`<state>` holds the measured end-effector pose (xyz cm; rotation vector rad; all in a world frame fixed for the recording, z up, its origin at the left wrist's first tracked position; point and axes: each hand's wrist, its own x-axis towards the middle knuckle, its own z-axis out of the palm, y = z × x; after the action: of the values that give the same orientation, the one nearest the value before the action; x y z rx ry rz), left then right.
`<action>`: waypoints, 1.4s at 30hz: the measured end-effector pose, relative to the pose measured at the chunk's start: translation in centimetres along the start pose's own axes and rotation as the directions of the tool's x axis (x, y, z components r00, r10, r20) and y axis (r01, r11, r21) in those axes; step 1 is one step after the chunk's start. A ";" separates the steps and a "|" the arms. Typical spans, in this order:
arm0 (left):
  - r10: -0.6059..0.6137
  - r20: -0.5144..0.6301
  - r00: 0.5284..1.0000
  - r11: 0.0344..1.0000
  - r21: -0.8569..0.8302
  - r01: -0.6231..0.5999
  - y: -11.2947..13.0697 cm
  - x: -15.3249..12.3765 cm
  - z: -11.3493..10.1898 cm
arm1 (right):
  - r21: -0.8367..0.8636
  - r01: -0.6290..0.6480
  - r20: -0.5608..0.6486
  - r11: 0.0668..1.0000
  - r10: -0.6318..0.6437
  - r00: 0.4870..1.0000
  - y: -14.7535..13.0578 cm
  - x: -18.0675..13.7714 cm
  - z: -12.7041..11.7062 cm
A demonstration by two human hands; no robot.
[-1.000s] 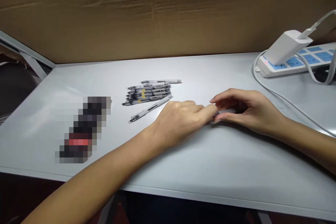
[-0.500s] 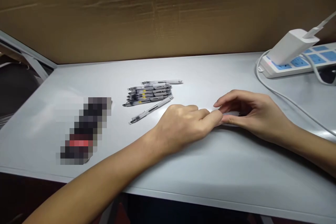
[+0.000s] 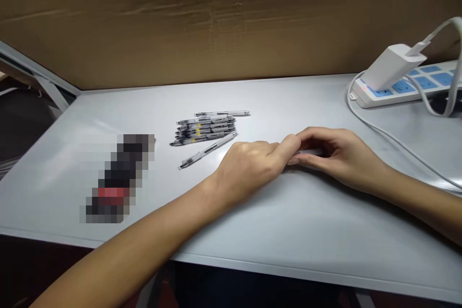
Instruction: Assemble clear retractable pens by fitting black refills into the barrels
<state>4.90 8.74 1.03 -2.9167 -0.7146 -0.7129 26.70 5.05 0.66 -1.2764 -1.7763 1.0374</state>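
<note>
My left hand (image 3: 252, 163) is closed, its fingers curled and thumb side against the fingertips of my right hand (image 3: 339, 154). Between them is a slim pale pen (image 3: 312, 152), mostly covered by the fingers; a short stretch shows inside the curve of my right hand. Right thumb and fingers close around it, while the left fingertips are hidden at its other end. To the left lie several clear-barrelled pens with grey grips, stacked side by side in a pile (image 3: 205, 128). A single pen (image 3: 207, 150) slants just in front of the pile, near my left wrist.
A pixelated dark object with a red band (image 3: 115, 178) lies on the white table (image 3: 306, 240) at left. At the right back stands a power strip (image 3: 404, 86) with a white charger (image 3: 395, 65); its cable (image 3: 393, 137) runs forward past my right forearm. A brown board (image 3: 216, 24) rises behind.
Both hands have shifted slightly left and drawn closer together, the right fingertips now meeting the left hand. The view has moved a little; the pens on the table stay as they were.
</note>
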 end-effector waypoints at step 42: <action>-0.252 0.697 0.671 -0.146 -0.713 0.686 -5.1 0.1 -2.9 | -0.046 -0.035 -0.183 0.998 0.026 0.983 0.2 0.4 -0.6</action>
<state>1.41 12.87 3.41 -3.9658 -2.4364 -1.0745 27.21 5.63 0.80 -1.3863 -1.6567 0.8684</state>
